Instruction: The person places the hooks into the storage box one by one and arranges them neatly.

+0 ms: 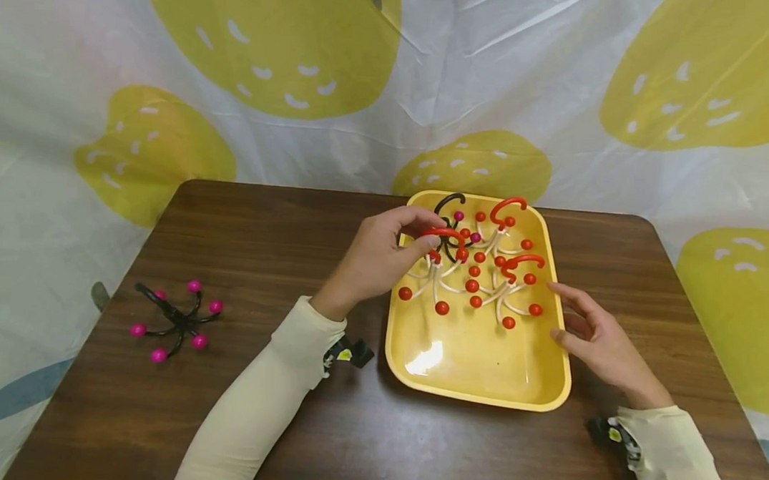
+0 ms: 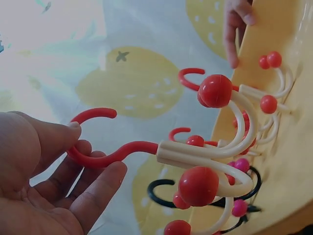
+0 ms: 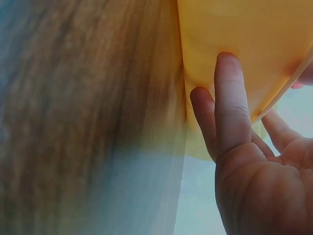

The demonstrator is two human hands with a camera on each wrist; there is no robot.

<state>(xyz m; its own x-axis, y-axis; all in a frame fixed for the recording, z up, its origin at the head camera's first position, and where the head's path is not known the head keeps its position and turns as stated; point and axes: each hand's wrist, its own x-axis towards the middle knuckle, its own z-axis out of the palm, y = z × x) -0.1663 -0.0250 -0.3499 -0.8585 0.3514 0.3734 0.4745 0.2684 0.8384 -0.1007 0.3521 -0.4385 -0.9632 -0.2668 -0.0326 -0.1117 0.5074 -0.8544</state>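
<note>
The left hand (image 1: 387, 251) pinches the red top of a red-and-white hook (image 2: 181, 152), fingers nearly closed, over the left part of the yellow tray (image 1: 481, 377); I can't tell if its balls touch the tray; this hook partly hides a black hook (image 1: 446, 240) in the tray's back left corner; two more red-topped hooks (image 1: 510, 283) are on the tray's right side; the right hand (image 1: 595, 342), fingers loose and apart, touches the tray's right side; the tray sits by the table's (image 1: 281, 243) back edge; wide wood lies between it and the pink-balled hook (image 1: 178, 318) near the left edge; the table's front corners are cut off.
</note>
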